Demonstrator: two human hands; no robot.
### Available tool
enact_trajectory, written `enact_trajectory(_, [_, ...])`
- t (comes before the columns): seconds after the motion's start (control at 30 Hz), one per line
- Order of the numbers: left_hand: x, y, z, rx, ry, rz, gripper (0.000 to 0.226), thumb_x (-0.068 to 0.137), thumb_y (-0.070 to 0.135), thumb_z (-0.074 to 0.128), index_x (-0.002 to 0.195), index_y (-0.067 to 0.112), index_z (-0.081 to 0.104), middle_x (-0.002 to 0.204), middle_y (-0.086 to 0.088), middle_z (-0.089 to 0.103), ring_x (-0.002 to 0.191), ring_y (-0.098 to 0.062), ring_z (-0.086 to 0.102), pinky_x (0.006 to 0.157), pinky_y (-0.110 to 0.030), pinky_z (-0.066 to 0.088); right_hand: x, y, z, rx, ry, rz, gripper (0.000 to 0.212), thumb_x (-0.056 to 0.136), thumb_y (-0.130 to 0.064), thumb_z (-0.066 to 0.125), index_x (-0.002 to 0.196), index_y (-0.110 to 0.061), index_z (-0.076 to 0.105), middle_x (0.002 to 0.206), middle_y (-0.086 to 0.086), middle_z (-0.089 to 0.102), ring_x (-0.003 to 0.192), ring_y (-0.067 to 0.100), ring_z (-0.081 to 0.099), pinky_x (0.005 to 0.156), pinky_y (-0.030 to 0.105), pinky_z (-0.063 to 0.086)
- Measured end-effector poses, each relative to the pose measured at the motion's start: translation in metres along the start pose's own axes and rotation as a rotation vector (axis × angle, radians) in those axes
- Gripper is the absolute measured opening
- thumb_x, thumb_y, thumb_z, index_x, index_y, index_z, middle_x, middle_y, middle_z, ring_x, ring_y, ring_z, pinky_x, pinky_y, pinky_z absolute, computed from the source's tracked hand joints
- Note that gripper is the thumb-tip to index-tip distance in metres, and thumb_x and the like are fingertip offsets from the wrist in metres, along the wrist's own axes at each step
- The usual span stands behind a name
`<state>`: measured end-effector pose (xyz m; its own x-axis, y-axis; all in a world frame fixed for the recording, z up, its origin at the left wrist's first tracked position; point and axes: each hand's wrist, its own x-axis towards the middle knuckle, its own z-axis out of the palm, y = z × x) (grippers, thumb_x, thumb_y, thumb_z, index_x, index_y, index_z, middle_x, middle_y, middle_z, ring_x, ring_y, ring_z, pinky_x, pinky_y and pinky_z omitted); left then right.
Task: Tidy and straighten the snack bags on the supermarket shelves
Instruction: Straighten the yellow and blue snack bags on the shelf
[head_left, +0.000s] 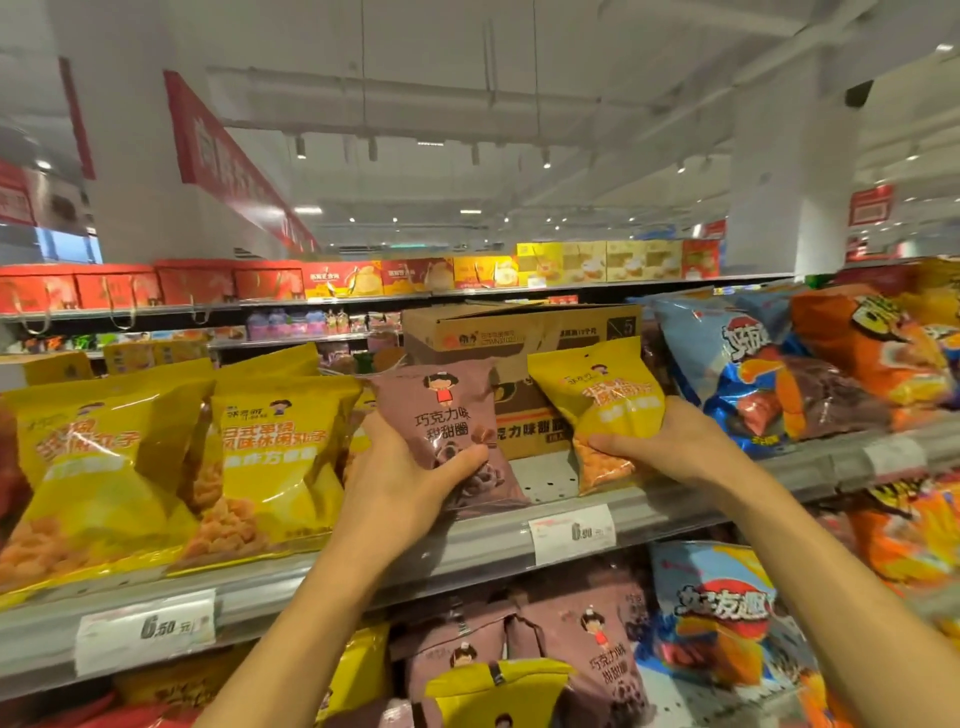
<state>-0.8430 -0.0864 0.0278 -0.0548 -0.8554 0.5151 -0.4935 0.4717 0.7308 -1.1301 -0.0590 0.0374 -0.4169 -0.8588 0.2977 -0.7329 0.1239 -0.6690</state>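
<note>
My left hand (402, 475) grips a brown chocolate snack bag (447, 415) from its left side, thumb across the front, and holds it upright on the grey shelf (467, 540). My right hand (660, 441) grips a small yellow snack bag (602, 395) at its lower part, just right of the brown one. Two larger yellow bags (104, 462) (270, 457) stand in a row on the shelf's left half.
A brown cardboard box (519, 332) sits behind the two held bags. Blue (737, 364) and orange (872, 343) chip bags crowd the shelf to the right. Below lie more brown (587, 654), yellow and blue bags. Price tags (571, 532) hang on the shelf edge.
</note>
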Motion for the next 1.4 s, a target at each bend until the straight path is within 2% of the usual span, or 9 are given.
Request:
enact_trajectory(0.13, [-0.002, 0.007, 0.000, 0.004, 0.018, -0.053, 0.087, 0.065, 0.057, 0.084, 0.124, 0.013, 0.037, 0.120, -0.003, 0.063, 0.111, -0.027, 0.062, 0.094, -0.047, 0.053, 0.001, 0.003, 0.006, 0.031, 0.052, -0.023, 0.085, 0.059, -0.066, 0.086, 0.125, -0.020, 0.060, 0.116, 0.001, 0.068, 0.106, 0.022, 0.063, 0.090, 0.039, 0.052])
enact_trajectory(0.43, [0.000, 0.042, 0.037, -0.204, 0.081, 0.027, 0.081, 0.059, 0.048, 0.091, 0.125, 0.021, 0.051, 0.111, 0.009, 0.067, 0.103, -0.012, 0.065, 0.088, -0.034, 0.054, -0.010, 0.015, -0.024, 0.279, 0.289, -0.211, 0.075, 0.063, -0.057, 0.088, 0.120, -0.020, 0.057, 0.104, -0.006, 0.065, 0.095, 0.016, 0.059, 0.072, 0.030, 0.042])
enact_trajectory(0.53, [0.005, 0.060, 0.068, -0.241, 0.048, 0.016, 0.082, 0.060, 0.049, 0.091, 0.124, 0.021, 0.047, 0.119, 0.005, 0.067, 0.108, -0.015, 0.064, 0.094, -0.040, 0.054, -0.019, 0.033, -0.046, 0.332, 0.317, -0.242, 0.079, 0.057, -0.066, 0.082, 0.122, -0.026, 0.061, 0.109, -0.008, 0.070, 0.102, 0.016, 0.064, 0.081, 0.032, 0.044])
enact_trajectory(0.63, [0.007, 0.077, 0.104, -0.187, 0.007, -0.014, 0.080, 0.062, 0.053, 0.089, 0.119, 0.022, 0.041, 0.122, 0.002, 0.064, 0.110, -0.019, 0.062, 0.088, -0.032, 0.050, -0.025, 0.052, -0.063, 0.333, 0.339, -0.243, 0.075, 0.050, -0.072, 0.078, 0.112, -0.030, 0.064, 0.104, -0.013, 0.071, 0.102, 0.017, 0.065, 0.085, 0.036, 0.048])
enact_trajectory(0.73, [0.008, 0.088, 0.133, -0.118, -0.051, -0.023, 0.086, 0.067, 0.052, 0.087, 0.127, 0.013, 0.038, 0.124, -0.001, 0.060, 0.114, -0.023, 0.060, 0.087, -0.031, 0.048, -0.026, 0.069, -0.074, 0.316, 0.305, -0.223, 0.084, 0.052, -0.072, 0.079, 0.120, -0.025, 0.064, 0.112, -0.005, 0.072, 0.109, 0.022, 0.066, 0.096, 0.045, 0.051])
enact_trajectory(0.9, [0.003, 0.093, 0.130, 0.066, -0.226, 0.061, 0.082, 0.076, 0.058, 0.077, 0.137, 0.013, 0.043, 0.135, -0.003, 0.057, 0.124, -0.022, 0.054, 0.103, -0.039, 0.046, -0.026, 0.069, -0.073, 0.345, 0.329, -0.215, 0.088, 0.049, -0.077, 0.077, 0.119, -0.025, 0.061, 0.111, -0.005, 0.070, 0.107, 0.023, 0.065, 0.088, 0.042, 0.051])
enact_trajectory(1.03, [-0.024, 0.070, 0.085, 0.392, 0.044, 0.257, 0.047, 0.100, 0.054, 0.044, 0.125, 0.019, 0.063, 0.120, 0.001, 0.064, 0.114, -0.019, 0.057, 0.094, -0.038, 0.047, -0.033, 0.032, -0.048, 0.420, 0.305, -0.301, 0.091, 0.048, -0.079, 0.075, 0.119, -0.025, 0.060, 0.109, -0.007, 0.071, 0.104, 0.018, 0.065, 0.088, 0.039, 0.051])
enact_trajectory(1.2, [-0.054, 0.020, 0.008, 0.650, 0.324, 0.368, 0.024, 0.101, 0.031, 0.051, 0.096, 0.018, 0.070, 0.094, -0.001, 0.063, 0.092, -0.025, 0.056, 0.076, -0.041, 0.045, -0.044, -0.039, 0.012, 0.436, 0.230, -0.394, 0.079, 0.054, -0.075, 0.080, 0.109, -0.027, 0.050, 0.092, -0.021, 0.057, 0.094, 0.018, 0.058, 0.077, 0.035, 0.043])
enact_trajectory(1.4, [-0.083, -0.025, -0.052, 0.862, 0.353, 0.297, 0.024, 0.099, 0.029, 0.054, 0.088, 0.014, 0.068, 0.090, -0.004, 0.057, 0.086, -0.028, 0.052, 0.075, -0.044, 0.044, -0.049, -0.111, 0.093, 0.332, 0.069, -0.376, 0.093, 0.062, -0.076, 0.078, 0.119, -0.014, 0.041, 0.120, 0.011, 0.065, 0.112, 0.038, 0.062, 0.075, 0.036, 0.040])
